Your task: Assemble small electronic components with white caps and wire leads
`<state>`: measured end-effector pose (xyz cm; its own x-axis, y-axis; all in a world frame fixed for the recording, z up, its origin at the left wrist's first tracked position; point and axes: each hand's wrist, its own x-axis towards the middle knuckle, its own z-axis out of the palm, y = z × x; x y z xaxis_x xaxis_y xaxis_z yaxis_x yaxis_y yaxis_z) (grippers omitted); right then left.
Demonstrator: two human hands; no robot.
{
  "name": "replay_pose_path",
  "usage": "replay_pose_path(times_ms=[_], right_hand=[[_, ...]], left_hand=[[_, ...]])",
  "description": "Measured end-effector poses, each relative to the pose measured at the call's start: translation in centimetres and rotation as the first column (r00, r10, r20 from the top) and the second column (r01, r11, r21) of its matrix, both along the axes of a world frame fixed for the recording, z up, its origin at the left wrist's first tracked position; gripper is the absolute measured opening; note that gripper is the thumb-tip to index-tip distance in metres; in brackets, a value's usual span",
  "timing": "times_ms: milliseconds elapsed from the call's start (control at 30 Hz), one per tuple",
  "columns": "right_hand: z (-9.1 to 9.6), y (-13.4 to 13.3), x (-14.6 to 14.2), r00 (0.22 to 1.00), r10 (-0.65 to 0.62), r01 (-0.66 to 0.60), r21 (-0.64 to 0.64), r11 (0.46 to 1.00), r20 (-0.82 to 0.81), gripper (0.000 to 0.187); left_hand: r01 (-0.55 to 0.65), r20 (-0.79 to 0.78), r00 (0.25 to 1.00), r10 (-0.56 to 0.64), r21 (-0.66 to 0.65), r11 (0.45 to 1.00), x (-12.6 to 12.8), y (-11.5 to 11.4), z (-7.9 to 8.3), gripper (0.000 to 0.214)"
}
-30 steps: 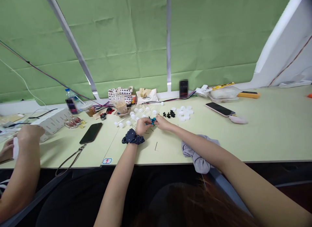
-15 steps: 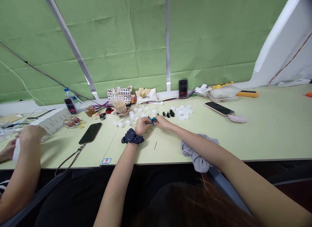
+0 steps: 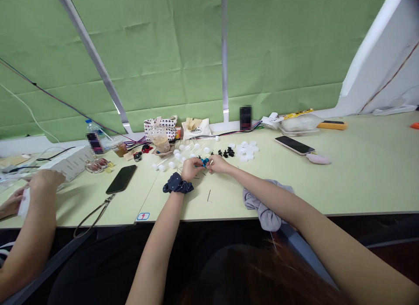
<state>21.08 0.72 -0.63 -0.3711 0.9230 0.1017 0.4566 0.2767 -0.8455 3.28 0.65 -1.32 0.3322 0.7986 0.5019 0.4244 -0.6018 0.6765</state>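
My left hand (image 3: 190, 168) and my right hand (image 3: 218, 164) meet over the pale green table (image 3: 360, 178), fingers pinched around a small blue part (image 3: 205, 161) between them. A dark polka-dot scrunchie (image 3: 177, 184) sits on my left wrist. Beyond the hands lie several white round caps (image 3: 247, 150), a few small black parts (image 3: 227, 153) and white-capped clear tubes (image 3: 176, 157). A small hex key (image 3: 209, 195) lies on the table just below my hands. My right forearm rests on a grey cloth (image 3: 265, 206).
Another person's hands (image 3: 36, 187) work at the far left beside a white box (image 3: 67, 163). A black phone (image 3: 121, 178), a second phone (image 3: 294, 145), a drink cup (image 3: 160, 140), pouches (image 3: 196, 128), a water bottle (image 3: 94, 138) and cables crowd the back edge by the green curtain.
Both my hands stay together on the blue part, shifting only slightly. The other person's hands at the left have moved a little.
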Motion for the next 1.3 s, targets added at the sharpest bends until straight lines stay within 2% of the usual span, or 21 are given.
replay_pose_path(times_ms=[67,167,267,400,733,1033,1300], right_hand=[[0.13,0.03,-0.03,0.998,-0.024,0.023,0.022,0.999,0.052,0.009],[0.39,0.18,-0.11,0.979,-0.105,0.081,0.141,0.987,0.174,0.006],[0.39,0.34,-0.19,0.971,-0.11,0.067,0.202,0.977,0.211,0.003],[-0.12,0.54,-0.29,0.985,-0.041,0.014,0.163,0.987,0.165,0.011],[-0.47,0.71,-0.11,0.998,-0.055,0.057,0.079,0.995,-0.017,0.011],[0.02,0.21,-0.08,0.997,-0.055,0.056,0.013,0.998,-0.062,0.013],[0.0,0.17,-0.05,0.996,-0.067,0.069,0.029,0.997,-0.052,0.011]], left_hand=[[0.0,-0.002,1.0,0.0,0.003,1.0,-0.02,0.06,-0.05,0.019],[-0.008,0.001,1.0,0.008,0.0,1.0,0.03,-0.09,0.09,0.019],[-0.018,0.012,1.0,0.018,0.003,1.0,0.1,-0.35,0.34,0.02],[-0.038,0.009,0.999,0.038,0.032,0.999,0.12,-0.41,0.45,0.019],[-0.023,0.018,1.0,0.022,0.04,0.999,-0.12,-0.04,0.01,0.021],[-0.028,0.029,0.999,0.027,0.022,0.999,-0.13,0.09,-0.1,0.022],[-0.037,0.018,0.999,0.037,0.037,0.999,-0.16,0.16,-0.22,0.02]])
